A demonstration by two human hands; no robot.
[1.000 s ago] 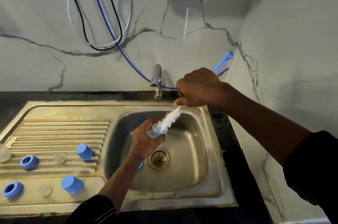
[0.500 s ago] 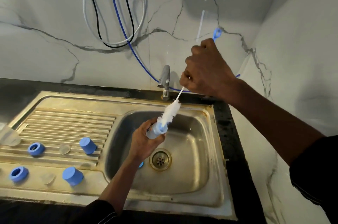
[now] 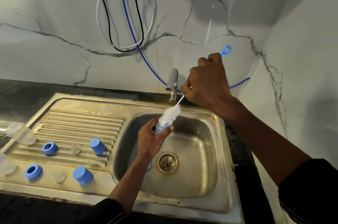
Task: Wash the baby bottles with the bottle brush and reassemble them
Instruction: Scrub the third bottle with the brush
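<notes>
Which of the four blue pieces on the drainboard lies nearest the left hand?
The closed cap standing on the drainboard ridges; the other three sit farther left.

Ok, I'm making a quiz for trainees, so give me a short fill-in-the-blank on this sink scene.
1. The right hand grips the bottle brush, whose bristles are ____.
2. The left hand holds a baby bottle while ____ blue caps stand on the drainboard.
3. The two screw rings beside them are coloured ____.
Missing words: white; two; blue.
</notes>
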